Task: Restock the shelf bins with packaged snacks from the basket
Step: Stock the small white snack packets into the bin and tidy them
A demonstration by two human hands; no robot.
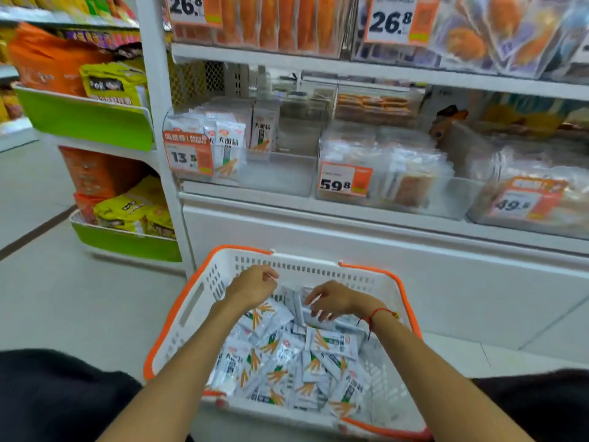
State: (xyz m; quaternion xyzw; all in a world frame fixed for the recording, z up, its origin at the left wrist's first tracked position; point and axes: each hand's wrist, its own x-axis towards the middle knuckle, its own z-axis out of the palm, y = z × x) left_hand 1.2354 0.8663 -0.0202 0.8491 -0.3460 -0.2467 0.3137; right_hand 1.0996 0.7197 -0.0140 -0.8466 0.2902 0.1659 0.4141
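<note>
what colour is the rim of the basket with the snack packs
Orange, on a white perforated basket; the rim shows best in the head view, the only view.

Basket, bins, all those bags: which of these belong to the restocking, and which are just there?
In the job:
basket
white snack packets
matching half-filled clear bin
left hand
right hand

Just there:
yellow bags
59.8 price tag
orange packs on the top shelf

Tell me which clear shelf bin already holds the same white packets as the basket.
The leftmost clear plastic bin, behind the orange 13.5 price tag. Its white orange-printed packets match those in the white orange-rimmed basket; the neighbouring bins hold other snacks.
</note>
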